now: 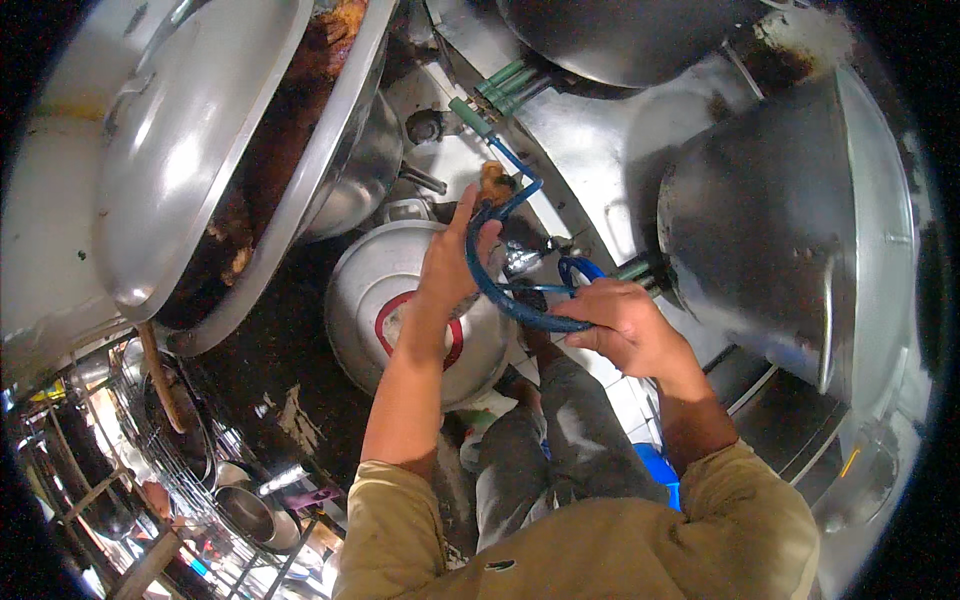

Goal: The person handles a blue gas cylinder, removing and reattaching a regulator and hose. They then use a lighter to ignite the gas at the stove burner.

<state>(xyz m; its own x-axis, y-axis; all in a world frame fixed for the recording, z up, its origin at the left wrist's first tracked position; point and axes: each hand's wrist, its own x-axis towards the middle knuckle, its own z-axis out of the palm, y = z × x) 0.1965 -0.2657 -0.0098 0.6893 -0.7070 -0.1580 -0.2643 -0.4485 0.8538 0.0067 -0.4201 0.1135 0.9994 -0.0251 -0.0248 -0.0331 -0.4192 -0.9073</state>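
A dark blue hose curves in a loop between my two hands. My left hand grips its left side, index finger stretched along it and thumb across from it. My right hand is closed on the lower right part of the hose, fingers curled. Just beyond my left fingertips is a small brown-yellow lump with a dark patch; its kind is unclear. From there the hose bends up to a green cylindrical fitting. Another bright blue loop of hose shows above my right hand.
A lidded metal pot with a red ring stands below my left forearm. At left is a big pan of dark brown food under a tilted lid. Large pots stand at right and top. A wire rack holds pans lower left.
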